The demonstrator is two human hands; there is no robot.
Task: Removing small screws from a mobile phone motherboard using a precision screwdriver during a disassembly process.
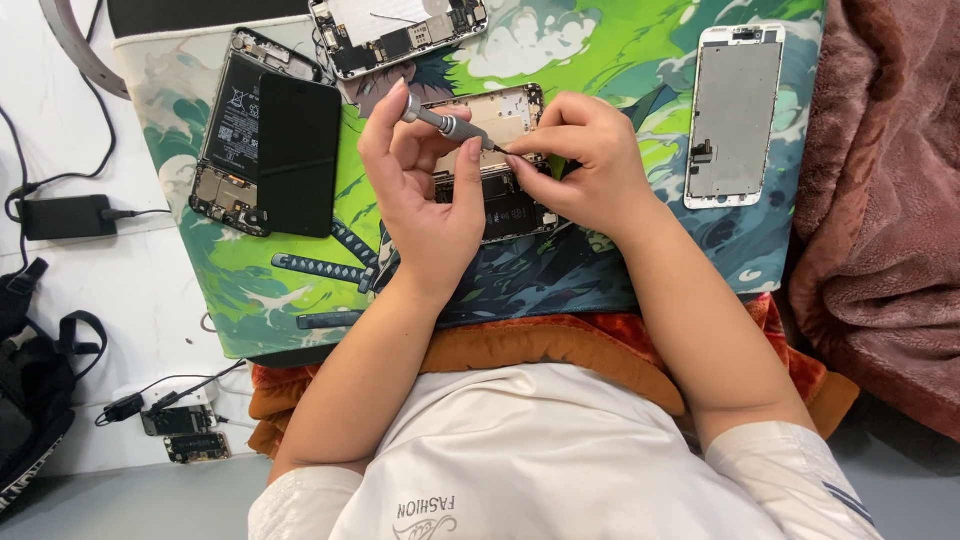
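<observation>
An opened phone (503, 117) with bare internals lies on a green patterned mat (640, 60) in front of me. My left hand (425, 200) grips a grey screwdriver (443, 123) between thumb and fingers, and its tip points down-right into the phone's middle. My right hand (592, 165) curls over the phone's right side. Its thumb and forefinger are pinched together right at the screwdriver's tip. Both hands hide the lower part of the phone.
A black opened phone with its battery showing (262, 150) lies to the left, another stripped phone (395, 30) at the top, and a white screen panel (735, 115) on the right. A power adapter (65, 215), a black bag (30, 370), small boards (185, 432) and a brown blanket (880, 200) surround the mat.
</observation>
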